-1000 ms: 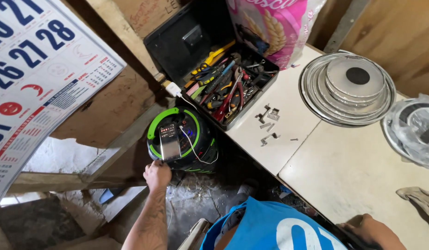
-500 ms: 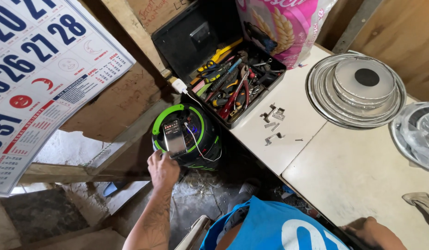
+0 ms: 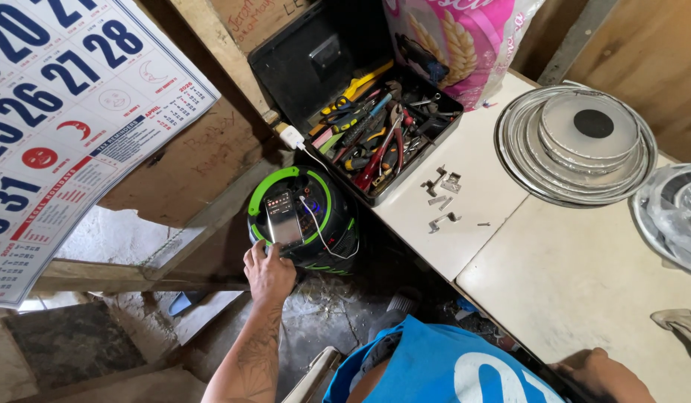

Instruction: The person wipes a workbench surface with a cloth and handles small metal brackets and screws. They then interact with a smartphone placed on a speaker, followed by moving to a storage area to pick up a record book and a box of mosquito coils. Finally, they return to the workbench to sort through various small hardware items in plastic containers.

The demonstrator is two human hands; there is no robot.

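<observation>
**Phone sitting loose on the round speaker, cable hanging off it**

I am watching the left hand (image 3: 269, 272) reaching down to a phone (image 3: 283, 219) that is lying flat on top of a black and green round speaker (image 3: 304, 222) on the floor, below the edge of the white surface (image 3: 577, 276). The fingers are curling against the near end of the phone and the speaker's rim; I am judging them as touching, loosely bent, not clamped around anything. The phone is lying just ahead of the knuckles, its far end pointing toward the wooden wall.

What is worrying me: the phone is resting on a curved, sloping top with nothing holding it, so a nudge from the fingers could be sending it sliding off onto the dirty floor. A thin white cable (image 3: 316, 216) is running from the phone area up to a white charger plug (image 3: 291, 137) near the open toolbox (image 3: 375, 134); a tug on the phone could be pulling that plug loose, or the cable could be snagging the wrist.

The right hand (image 3: 595, 373) is resting at the near edge of the surface, mostly cut off, so I cannot tell whether it is open or closed
</observation>
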